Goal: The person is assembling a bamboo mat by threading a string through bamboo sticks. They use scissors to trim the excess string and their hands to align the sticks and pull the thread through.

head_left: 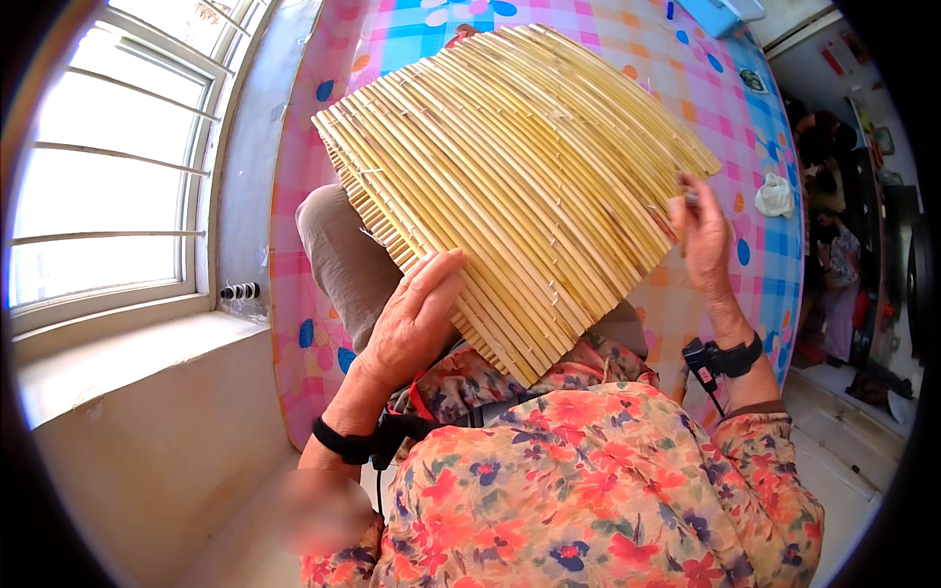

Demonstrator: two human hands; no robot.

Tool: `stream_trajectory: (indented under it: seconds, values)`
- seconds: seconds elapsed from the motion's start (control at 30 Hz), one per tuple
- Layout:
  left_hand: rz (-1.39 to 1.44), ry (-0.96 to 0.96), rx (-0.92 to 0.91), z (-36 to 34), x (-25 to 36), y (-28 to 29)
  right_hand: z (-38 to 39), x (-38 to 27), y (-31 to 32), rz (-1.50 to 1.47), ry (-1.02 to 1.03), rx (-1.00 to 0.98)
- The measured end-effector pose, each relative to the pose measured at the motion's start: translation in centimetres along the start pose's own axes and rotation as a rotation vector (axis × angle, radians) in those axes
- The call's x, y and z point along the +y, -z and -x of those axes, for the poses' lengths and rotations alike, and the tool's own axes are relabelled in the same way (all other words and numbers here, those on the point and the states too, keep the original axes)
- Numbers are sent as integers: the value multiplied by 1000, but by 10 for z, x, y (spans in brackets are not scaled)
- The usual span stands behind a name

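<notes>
A mat of yellow reed stalks [520, 186], tied side by side with rows of thread, lies across my lap. It is bent over along its left side, where a second layer of stalk ends shows beneath. My left hand [417, 314] grips the mat's near left edge, its thumb and fingers resting on the stalks. Beside the right edge, my right hand [708, 240] is closed in a pinch, close to the stalk ends. Something small and dark shows at its fingers, too small to name. Short thread ends stick out along the left edge.
Under the mat spreads a checked, flowered sheet [755, 240]. A crumpled white plastic bag [774, 196] lies on it at the right, and a light blue container [720, 15] at the far right. A barred window [108, 167] and ledge [147, 348] border the left. People [841, 265] are beyond the right edge.
</notes>
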State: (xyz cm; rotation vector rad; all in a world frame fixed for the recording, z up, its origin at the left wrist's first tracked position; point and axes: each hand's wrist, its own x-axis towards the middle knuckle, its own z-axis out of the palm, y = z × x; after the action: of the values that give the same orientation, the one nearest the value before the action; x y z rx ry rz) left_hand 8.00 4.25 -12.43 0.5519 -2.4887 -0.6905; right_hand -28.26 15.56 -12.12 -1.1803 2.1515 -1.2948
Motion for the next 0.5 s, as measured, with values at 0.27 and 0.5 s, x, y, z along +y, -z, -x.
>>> stream_trajectory:
  seconds: [0.27,0.5]
  values:
    - [115,164,57,19,10,2,5,-94,-74,209,682,-646]
    - [268,261,167,26,14,-10,9,-105,-80,371,864,-735]
